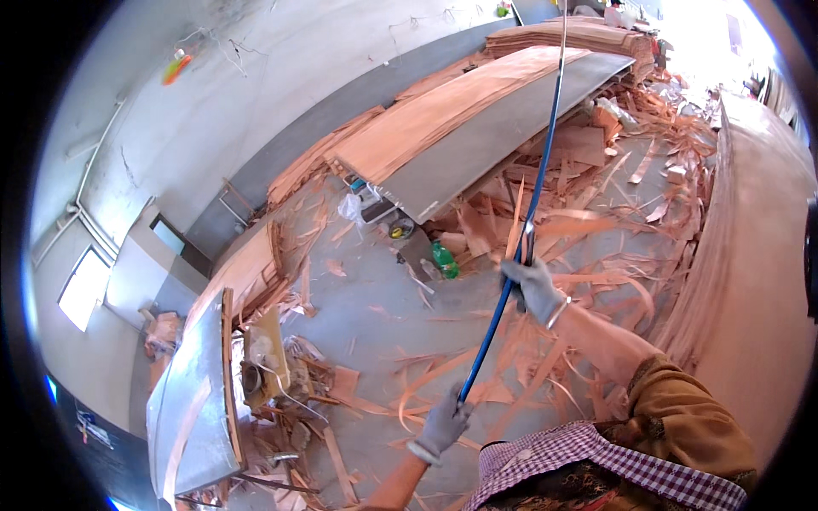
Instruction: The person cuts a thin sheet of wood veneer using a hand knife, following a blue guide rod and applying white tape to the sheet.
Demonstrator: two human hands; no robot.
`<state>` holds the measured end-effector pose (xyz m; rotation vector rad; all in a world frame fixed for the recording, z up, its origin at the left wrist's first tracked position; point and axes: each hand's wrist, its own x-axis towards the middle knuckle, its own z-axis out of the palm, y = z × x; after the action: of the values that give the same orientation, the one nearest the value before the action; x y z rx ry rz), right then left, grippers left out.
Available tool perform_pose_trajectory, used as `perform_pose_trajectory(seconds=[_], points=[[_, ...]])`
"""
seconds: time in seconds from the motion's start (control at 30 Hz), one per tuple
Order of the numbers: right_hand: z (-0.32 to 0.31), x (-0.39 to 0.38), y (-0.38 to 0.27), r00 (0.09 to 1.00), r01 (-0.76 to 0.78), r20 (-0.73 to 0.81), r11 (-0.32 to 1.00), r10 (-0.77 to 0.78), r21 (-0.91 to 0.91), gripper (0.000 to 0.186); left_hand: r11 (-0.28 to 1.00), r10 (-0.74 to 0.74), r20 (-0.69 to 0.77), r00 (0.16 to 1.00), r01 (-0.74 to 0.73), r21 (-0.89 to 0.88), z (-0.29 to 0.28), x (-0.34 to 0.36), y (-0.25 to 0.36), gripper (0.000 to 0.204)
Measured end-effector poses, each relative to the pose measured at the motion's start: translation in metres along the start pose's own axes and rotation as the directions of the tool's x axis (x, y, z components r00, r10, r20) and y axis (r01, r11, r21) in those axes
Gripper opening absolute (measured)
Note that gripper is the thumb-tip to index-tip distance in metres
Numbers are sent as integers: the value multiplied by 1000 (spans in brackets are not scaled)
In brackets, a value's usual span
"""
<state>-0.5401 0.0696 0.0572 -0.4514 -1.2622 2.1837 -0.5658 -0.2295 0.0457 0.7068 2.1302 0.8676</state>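
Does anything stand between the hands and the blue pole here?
Nothing visible beyond the gloves: the left hand grips the pole near its lower end, the right hand higher up.

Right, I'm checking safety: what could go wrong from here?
Thin orange-brown wood strips litter the grey floor, so a slip or trip seems possible. The long, shiny blue pole, gripped by the grey-gloved left hand and grey-gloved right hand, might knock stacked orange-brown sheets if swung.

We count two hands (pixel 443 423) (pixel 538 291), two gloves (pixel 436 430) (pixel 542 298), one rod (pixel 489 341), two tables (pixel 460 157) (pixel 183 409), one green bottle (pixel 444 261), one checked garment (pixel 532 453), and more strips (pixel 581 224) than we can number.
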Motion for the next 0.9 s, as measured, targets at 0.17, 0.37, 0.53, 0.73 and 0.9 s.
perform_pose_trajectory(seconds=[0.17, 0.37, 0.53, 0.73, 0.9], points=[[43, 55, 70, 885, -268, 359, 955, 297, -129, 16, 967, 154, -530, 834, -17, 254, -70, 10, -100, 24], [45, 133, 156, 927, -65, 209, 680, 313, -730, 19, 931, 129, -561, 818, 96, 354, -210, 85, -146, 16], [-21, 161, 197, 562, 251, -88, -271, 823, -929, 38, 935, 153, -556, 817, 63, 350, -313, 166, -175, 19], [-86, 252, 228, 487, -6, -333, -378, 807, -926, 35, 979, 78, -527, 846, 36, 201, -407, 295, -173, 18], [100, 391, 195, 690, -718, -139, 648, 710, -255, 33, 971, 132, -419, 899, -31, 238, -468, 416, -172, 22]])
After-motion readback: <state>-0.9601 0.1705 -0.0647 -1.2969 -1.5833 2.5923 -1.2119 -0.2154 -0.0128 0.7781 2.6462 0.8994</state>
